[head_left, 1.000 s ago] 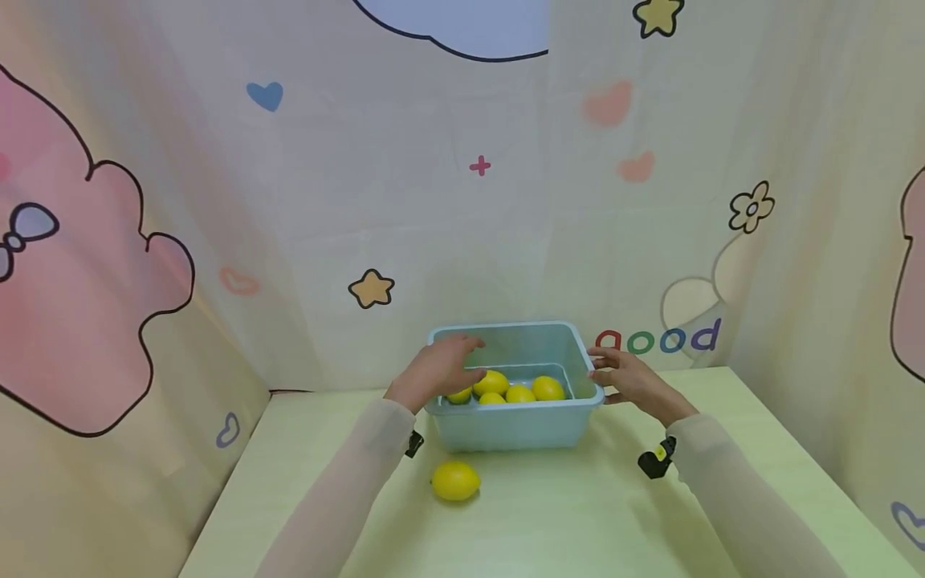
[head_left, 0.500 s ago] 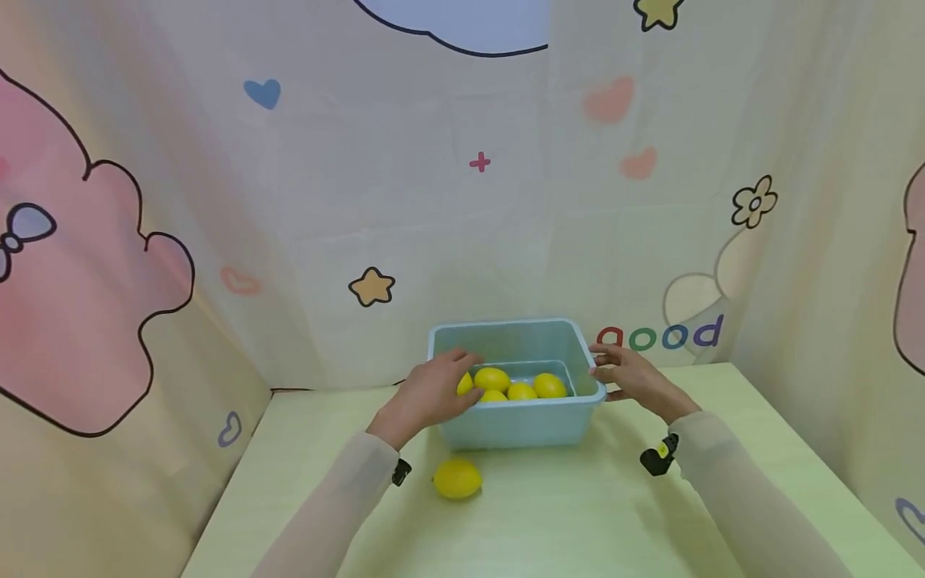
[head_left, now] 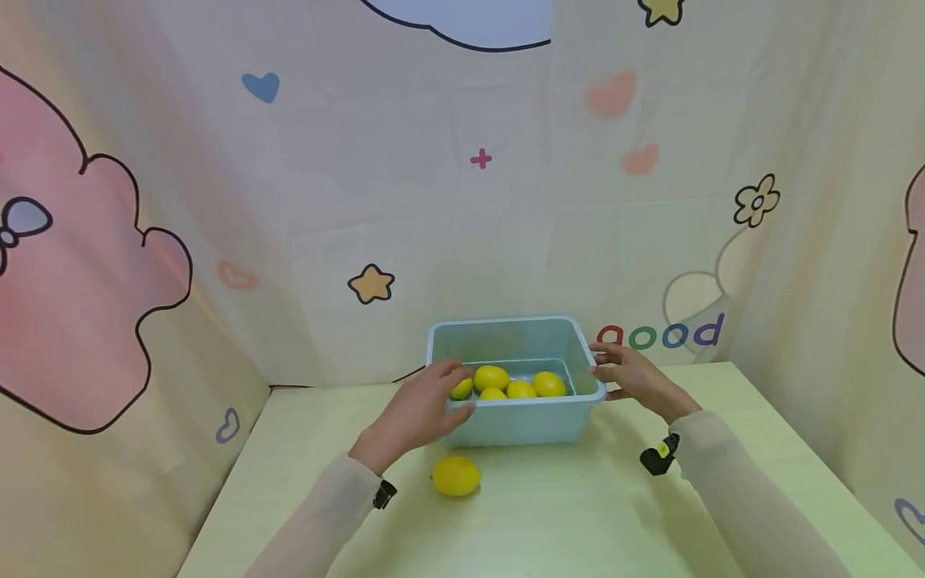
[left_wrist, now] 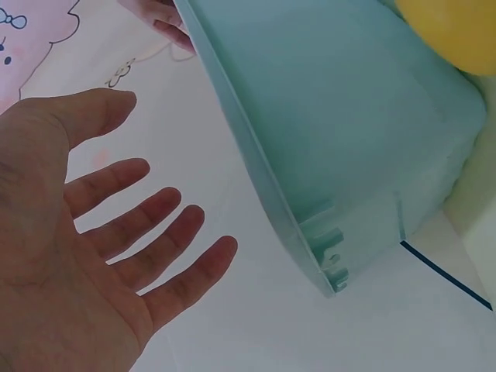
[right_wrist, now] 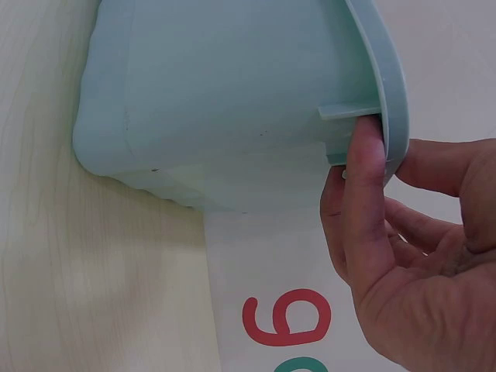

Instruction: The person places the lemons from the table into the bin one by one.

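A light blue plastic bin (head_left: 520, 421) stands on the table with several yellow lemons (head_left: 549, 384) inside. One more lemon (head_left: 456, 476) lies on the table in front of it; in the left wrist view a lemon (left_wrist: 457, 31) shows at the top right corner. My left hand (head_left: 415, 409) hovers by the bin's left front corner, fingers spread and holding nothing. In the left wrist view a gap separates those fingertips from the rim (left_wrist: 256, 167). At the bin's right side my right hand (head_left: 639, 381) pinches the rim (right_wrist: 395, 93), fingers tucked beneath it.
Behind the bin hangs a printed curtain (head_left: 405, 201), close to its back side. More curtain closes in the left and right sides. The pale wooden table (head_left: 549, 514) reaches toward me in front of the bin.
My left hand has drawn back from over the bin, moving left and nearer to me. The right hand keeps its hold on the rim, and the lemons look unmoved.
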`<action>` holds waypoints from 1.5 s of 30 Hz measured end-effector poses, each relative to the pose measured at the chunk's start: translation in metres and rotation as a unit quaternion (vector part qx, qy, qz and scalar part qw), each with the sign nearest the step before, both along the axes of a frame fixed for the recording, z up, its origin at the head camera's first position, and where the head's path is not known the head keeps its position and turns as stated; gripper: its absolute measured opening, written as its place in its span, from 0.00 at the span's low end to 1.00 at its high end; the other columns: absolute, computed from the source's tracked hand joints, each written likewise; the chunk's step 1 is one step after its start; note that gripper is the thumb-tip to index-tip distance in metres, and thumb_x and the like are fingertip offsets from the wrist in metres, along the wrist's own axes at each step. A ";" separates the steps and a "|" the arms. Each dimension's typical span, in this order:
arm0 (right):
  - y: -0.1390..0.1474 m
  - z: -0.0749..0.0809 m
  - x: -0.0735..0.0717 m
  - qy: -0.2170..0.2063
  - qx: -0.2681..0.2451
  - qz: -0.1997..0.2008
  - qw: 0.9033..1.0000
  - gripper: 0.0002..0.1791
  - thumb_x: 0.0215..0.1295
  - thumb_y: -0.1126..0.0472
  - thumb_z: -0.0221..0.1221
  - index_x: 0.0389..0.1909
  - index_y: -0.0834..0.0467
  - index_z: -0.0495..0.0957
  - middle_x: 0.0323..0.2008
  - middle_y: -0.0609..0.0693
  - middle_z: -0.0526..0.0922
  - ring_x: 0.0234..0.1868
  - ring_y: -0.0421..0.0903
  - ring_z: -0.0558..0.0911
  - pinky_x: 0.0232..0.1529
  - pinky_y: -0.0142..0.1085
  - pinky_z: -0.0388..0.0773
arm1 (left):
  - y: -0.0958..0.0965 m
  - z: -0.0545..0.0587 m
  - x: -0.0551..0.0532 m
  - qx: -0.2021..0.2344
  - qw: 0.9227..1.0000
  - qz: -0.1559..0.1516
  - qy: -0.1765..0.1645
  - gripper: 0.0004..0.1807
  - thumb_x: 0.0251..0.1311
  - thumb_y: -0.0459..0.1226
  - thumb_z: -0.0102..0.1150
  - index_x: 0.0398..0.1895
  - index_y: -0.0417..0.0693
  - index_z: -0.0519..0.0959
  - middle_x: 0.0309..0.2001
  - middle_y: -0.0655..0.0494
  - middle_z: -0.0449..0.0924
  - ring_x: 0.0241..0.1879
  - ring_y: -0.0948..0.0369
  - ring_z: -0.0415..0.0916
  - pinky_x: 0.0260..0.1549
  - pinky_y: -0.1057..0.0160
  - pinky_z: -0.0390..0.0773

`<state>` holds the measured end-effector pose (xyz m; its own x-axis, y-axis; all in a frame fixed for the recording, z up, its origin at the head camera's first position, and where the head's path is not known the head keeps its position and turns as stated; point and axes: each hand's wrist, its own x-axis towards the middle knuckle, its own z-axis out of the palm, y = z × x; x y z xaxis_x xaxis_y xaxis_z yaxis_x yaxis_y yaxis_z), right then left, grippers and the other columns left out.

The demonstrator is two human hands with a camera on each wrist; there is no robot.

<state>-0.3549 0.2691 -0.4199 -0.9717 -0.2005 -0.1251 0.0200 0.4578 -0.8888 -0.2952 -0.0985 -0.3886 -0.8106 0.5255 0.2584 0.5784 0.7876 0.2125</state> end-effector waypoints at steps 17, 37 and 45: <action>0.002 -0.001 0.001 0.004 -0.010 0.009 1.000 0.35 0.71 0.61 0.54 0.75 0.62 0.53 0.67 0.68 0.63 0.52 0.56 0.78 0.48 0.44 0.86 | -0.022 -0.035 0.027 -0.014 0.999 -0.041 0.028 0.25 0.64 0.50 0.59 0.62 0.54 0.75 0.61 0.55 0.75 0.59 0.57 0.74 0.51 0.57 0.83; 0.003 -0.004 -0.002 0.002 -0.016 0.007 1.000 0.35 0.71 0.61 0.55 0.75 0.61 0.53 0.66 0.67 0.64 0.46 0.50 0.79 0.43 0.38 0.85 | -0.019 -0.070 0.031 -0.063 0.995 -0.059 -0.052 0.28 0.62 0.52 0.61 0.64 0.56 0.74 0.64 0.56 0.74 0.62 0.56 0.73 0.57 0.55 0.80; 0.002 -0.004 -0.001 0.003 -0.017 0.005 1.000 0.35 0.71 0.60 0.55 0.75 0.61 0.53 0.67 0.66 0.63 0.50 0.54 0.78 0.46 0.41 0.86 | -0.019 -0.090 0.024 -0.083 0.993 -0.074 -0.047 0.28 0.61 0.49 0.63 0.65 0.57 0.74 0.64 0.57 0.75 0.62 0.56 0.72 0.58 0.55 0.80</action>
<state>-0.3564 0.2708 -0.4240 -0.9703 -0.2145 -0.1116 0.0093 0.4281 -0.9037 -0.2708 -0.1174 -0.4786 -0.7378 0.6697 0.0851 0.6741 0.7243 0.1449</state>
